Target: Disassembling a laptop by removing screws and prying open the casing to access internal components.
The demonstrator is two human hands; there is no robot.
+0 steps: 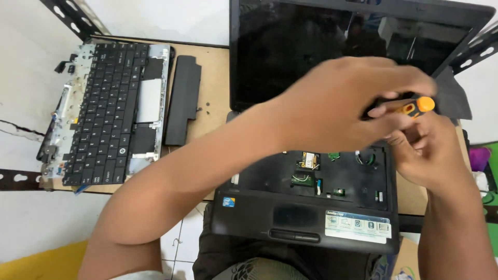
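Screwdriver (415,107), orange handle w/ black bits, is sitting between both hands just above the back right corner of the laptop base (306,207), in front of the dark screen (311,46); only the handle end is showing, tip and shaft hidden behind fingers. Left hand (337,103) is reaching across from the left over the laptop base, fingers curled and gripping the screwdriver handle from above. Right hand (425,150) is coming up from the right side of the base, fingers bent under and touching the lower part of the tool; can't tell if it's pinching the shaft or smth small, as the left hand is covering that spot. Laptop base is lying open w/o its keyboard, exposing a black inner plate w/ small green boards and wires, touchpad and stickers along the near edge. Removed keyboard (104,114) is lying well to the left of the base on the brown table (212,83), tilted a bit. Black battery pack (182,100) is resting between the keyboard and the base, just beside the keyboard. Purple object (480,157) is peeking in at the far right of the base, partly cut off.
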